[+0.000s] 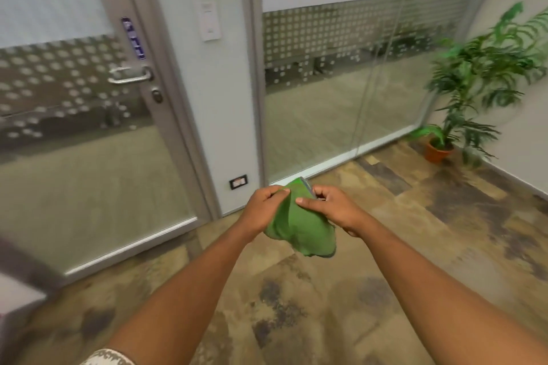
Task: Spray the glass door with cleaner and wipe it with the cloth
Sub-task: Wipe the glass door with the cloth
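Both hands — left hand (264, 204), right hand (329, 206) — pinch a crumpled green cloth (299, 228), fingers clamped on its top edge, above the patterned floor (415, 231), near the frosted glass door (74, 127).

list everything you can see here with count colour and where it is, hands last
glass door: one, grey frame with frosted dot band, left
door handle: one, silver, on the door's right edge
keyhole: one, dark metal, just below the handle
blue label: one, on the frame above the handle
wall switch: one, white, on the panel between door and glass wall
socket: one, dark, low on that panel
glass wall: dotted band, centre to right
potted plant: one, green, orange pot, right corner
floor: brown patchy tiles
cloth: one, green, held between both hands
left hand: gripping the cloth
right hand: gripping the cloth
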